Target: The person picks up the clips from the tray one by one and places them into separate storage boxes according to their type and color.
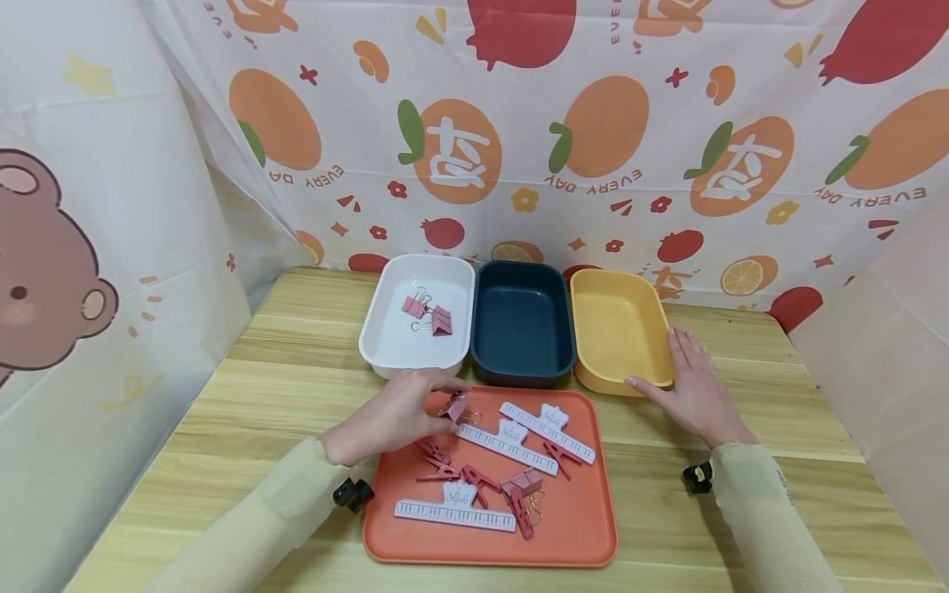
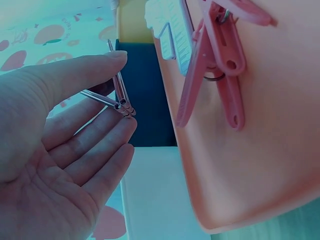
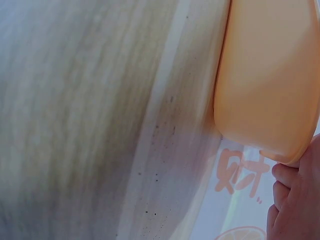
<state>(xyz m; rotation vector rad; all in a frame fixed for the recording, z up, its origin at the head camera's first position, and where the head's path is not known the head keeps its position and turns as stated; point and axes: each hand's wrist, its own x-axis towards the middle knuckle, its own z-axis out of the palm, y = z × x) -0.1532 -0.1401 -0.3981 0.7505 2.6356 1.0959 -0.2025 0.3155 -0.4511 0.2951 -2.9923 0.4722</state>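
Note:
Above the upper left of the orange tray [image 1: 567,539], my left hand [image 1: 404,414] pinches a pink binder clip [image 1: 455,408] between thumb and fingers. The left wrist view shows that clip edge-on. On the tray lie several white piano-key ruler clips [image 1: 454,515], several red-pink clothespins [image 1: 521,512] and another pink binder clip [image 1: 522,481]. Pink binder clips [image 1: 441,321] also lie in the white container [image 1: 378,329]. My right hand [image 1: 697,395] rests against the yellow container [image 1: 619,329], fingers along its right side and thumb at its front rim.
Between the white and yellow containers stands a dark blue container [image 1: 522,329] with nothing in it. All three line up behind the tray on the wooden table [image 1: 245,412]. A fruit-print cloth [image 1: 534,214] hangs behind them.

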